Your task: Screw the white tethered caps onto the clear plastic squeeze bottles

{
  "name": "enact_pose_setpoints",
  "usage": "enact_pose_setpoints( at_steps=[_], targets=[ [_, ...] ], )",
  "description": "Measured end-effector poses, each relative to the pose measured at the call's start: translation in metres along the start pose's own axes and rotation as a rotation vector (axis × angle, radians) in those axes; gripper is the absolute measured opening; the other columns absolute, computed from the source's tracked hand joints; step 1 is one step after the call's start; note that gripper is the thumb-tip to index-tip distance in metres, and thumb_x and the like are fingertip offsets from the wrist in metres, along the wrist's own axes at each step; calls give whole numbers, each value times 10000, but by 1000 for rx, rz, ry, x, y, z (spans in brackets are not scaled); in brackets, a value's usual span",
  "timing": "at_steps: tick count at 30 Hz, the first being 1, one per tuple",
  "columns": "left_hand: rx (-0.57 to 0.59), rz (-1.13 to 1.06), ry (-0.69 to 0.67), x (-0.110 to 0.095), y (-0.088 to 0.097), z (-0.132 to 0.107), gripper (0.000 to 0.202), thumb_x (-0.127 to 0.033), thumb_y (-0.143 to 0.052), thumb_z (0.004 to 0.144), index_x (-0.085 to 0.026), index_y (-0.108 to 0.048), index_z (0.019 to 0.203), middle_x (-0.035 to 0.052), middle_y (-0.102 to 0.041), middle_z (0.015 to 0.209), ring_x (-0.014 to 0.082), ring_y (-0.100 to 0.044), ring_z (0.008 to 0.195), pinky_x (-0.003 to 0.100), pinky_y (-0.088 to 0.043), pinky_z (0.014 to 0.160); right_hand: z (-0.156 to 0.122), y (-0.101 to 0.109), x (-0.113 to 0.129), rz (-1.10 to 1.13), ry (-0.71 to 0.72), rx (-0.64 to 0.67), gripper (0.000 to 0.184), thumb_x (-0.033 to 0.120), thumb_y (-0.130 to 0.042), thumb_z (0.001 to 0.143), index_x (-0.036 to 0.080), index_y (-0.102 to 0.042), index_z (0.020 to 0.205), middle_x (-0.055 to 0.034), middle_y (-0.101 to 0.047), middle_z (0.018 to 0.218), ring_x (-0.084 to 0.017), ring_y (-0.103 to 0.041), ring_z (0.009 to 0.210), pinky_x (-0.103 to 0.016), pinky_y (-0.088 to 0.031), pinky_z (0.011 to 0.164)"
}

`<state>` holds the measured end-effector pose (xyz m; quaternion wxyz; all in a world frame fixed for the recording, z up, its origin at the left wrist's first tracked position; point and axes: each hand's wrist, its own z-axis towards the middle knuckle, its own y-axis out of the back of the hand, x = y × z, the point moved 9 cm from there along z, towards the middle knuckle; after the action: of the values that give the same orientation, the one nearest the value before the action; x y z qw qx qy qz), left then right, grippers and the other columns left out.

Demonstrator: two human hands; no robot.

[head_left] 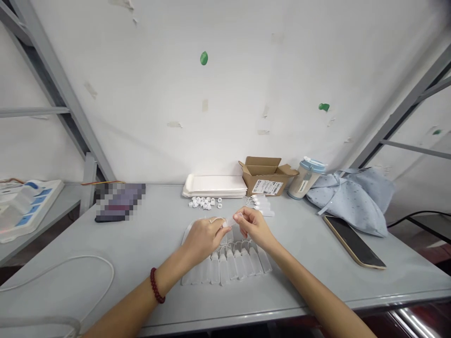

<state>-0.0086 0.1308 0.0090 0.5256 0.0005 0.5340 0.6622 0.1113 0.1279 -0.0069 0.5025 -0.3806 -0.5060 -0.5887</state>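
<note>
Close together above the middle of the table, my left hand (202,238) and my right hand (254,228) both pinch one small translucent plastic bottle (233,220). My right fingers grip its right end. The left thumb and fingers close on the other end, where a white cap seems to sit, mostly hidden; a thin pale cord loops over those fingers. Below them lies a row of similar translucent bottles (224,271) with white tops and corded loops, partly covered by my left hand. Several loose white caps (202,203) lie beyond my hands.
At the wall are a stack of white trays (216,184), an open cardboard box (268,182) and a tumbler (306,177). More corded bottles (261,205) lie before the box. Rightward sit a blue cloth bag (352,197) and a phone (354,241). A white cable (111,270) curves at left.
</note>
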Motion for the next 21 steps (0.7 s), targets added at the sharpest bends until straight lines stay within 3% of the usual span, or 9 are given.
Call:
enact_pose_setpoints(
  at_steps=[4, 9, 13, 21],
  targets=[
    [3, -17, 13, 0, 1, 1, 315, -353, -467, 865, -177, -441, 606, -23, -441, 566, 118, -387, 543, 248, -270, 540, 1, 2, 1, 24, 36, -19, 353, 505, -548, 823, 160, -544, 749, 61, -465, 447, -80, -425, 394, -217, -335, 440],
    [133, -395, 202, 9, -5, 3, 446, -476, -368, 905, -158, -531, 637, 0, -525, 606, 116, -492, 535, 231, -374, 532, 3, 0, 10, 177, 91, 58, 352, 487, -590, 801, 171, -569, 956, 19, -572, 616, -107, -516, 508, -250, -421, 514],
    [137, -613, 275, 17, -10, 3, 471, -533, -339, 897, -143, -545, 735, 6, -542, 626, 117, -514, 520, 235, -412, 510, 3, -1, 14, 164, 118, 81, 356, 484, -585, 805, 178, -583, 986, -1, -605, 670, -104, -514, 520, -253, -423, 520],
    [33, -378, 247, 13, -1, 3, 425, -467, -358, 905, -169, -505, 639, -30, -472, 539, 110, -469, 468, 234, -378, 497, 3, -2, 9, 142, 79, 53, 374, 510, -567, 803, 168, -587, 952, 39, -540, 569, -103, -493, 475, -258, -413, 514]
  ],
)
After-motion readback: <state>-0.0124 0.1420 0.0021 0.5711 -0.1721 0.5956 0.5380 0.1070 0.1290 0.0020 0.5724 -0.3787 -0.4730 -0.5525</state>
